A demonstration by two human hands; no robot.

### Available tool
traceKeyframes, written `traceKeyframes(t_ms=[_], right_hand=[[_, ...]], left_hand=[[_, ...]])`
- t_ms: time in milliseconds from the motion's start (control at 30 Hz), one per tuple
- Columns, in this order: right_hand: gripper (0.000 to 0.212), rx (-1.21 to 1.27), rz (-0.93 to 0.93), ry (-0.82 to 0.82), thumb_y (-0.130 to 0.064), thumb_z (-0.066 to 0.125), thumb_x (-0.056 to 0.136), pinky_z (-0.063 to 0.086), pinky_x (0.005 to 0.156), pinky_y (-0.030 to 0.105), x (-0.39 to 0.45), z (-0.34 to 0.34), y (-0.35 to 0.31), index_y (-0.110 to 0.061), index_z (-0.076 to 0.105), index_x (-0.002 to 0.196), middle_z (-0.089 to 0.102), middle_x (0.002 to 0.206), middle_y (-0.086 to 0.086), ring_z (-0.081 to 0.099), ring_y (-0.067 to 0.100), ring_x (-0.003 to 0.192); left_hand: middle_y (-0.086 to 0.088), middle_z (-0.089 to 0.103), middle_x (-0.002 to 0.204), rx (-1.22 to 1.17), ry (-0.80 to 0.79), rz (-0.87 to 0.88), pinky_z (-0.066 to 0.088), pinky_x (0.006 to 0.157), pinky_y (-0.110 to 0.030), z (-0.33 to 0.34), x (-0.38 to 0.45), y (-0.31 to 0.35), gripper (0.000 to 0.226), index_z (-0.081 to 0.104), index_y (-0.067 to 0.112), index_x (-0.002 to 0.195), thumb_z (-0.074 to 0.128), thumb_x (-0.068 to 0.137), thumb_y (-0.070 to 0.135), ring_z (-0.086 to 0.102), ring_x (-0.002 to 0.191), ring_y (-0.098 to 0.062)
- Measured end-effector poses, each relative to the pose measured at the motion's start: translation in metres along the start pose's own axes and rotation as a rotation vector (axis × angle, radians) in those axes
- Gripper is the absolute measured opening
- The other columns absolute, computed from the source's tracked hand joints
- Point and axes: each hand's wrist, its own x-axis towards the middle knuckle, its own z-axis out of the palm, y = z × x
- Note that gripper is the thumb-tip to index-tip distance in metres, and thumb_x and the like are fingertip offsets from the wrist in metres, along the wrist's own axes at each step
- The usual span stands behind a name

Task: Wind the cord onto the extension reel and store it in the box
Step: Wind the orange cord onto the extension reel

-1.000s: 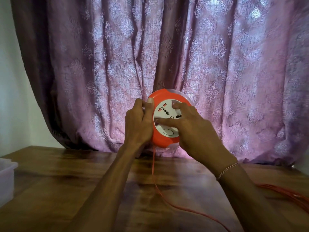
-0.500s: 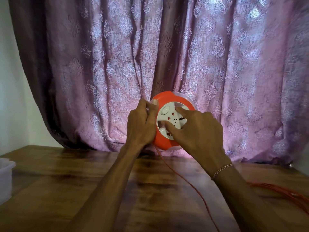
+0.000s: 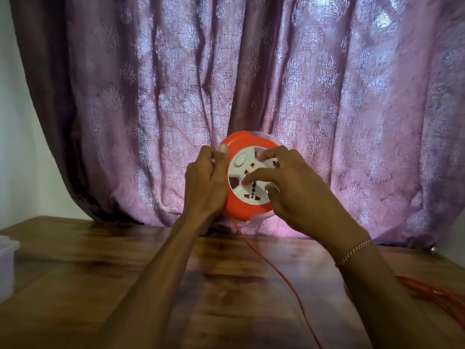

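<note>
The round orange extension reel (image 3: 239, 206) with its white socket face (image 3: 247, 181) is held upright above the table, in front of the curtain. My left hand (image 3: 205, 183) grips its left rim. My right hand (image 3: 292, 187) lies on the white centre disc, fingers in its recesses. A thin orange cord (image 3: 284, 278) drops from the reel's bottom and runs across the table toward the lower right. More loose orange cord (image 3: 437, 295) lies bunched at the right edge.
A translucent white plastic box (image 3: 6, 263) stands at the left edge of the wooden table (image 3: 100, 268). A purple patterned curtain (image 3: 327, 96) hangs close behind the reel.
The white socket disc has turned under my right hand: its round button went from the bottom to the upper left. The hanging cord has swung rightward. My left hand kept its grip.
</note>
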Motion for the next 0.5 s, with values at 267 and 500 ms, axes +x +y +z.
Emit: traceKeyframes(t_ms=[267, 500], right_hand=[[0.073, -0.120, -0.025, -0.107, 0.001, 0.064, 0.077, 0.048, 0.079, 0.037, 0.001, -0.007, -0.013, -0.050, 0.057, 0.128, 0.034, 0.150, -0.002, 0.030, 0.021, 0.134], [0.062, -0.117, -0.008, -0.053, -0.006, 0.068, 0.080, 0.052, 0.081, 0.043, -0.001, -0.003, -0.014, -0.051, 0.060, 0.123, 0.037, 0.147, 0.004, 0.035, 0.024, 0.136]], left_hand=[[0.007, 0.051, 0.061, -0.078, 0.024, -0.032, 0.046, 0.059, -0.044, -0.006, 0.001, -0.003, 0.038, 0.040, 0.027, 0.067, 0.041, 0.098, 0.050, 0.048, 0.058, -0.012], [0.009, 0.053, 0.061, -0.059, 0.007, 0.015, 0.040, 0.054, -0.031, 0.000, 0.000, 0.005, 0.035, 0.040, 0.029, 0.069, 0.040, 0.098, 0.050, 0.050, 0.057, -0.003]])
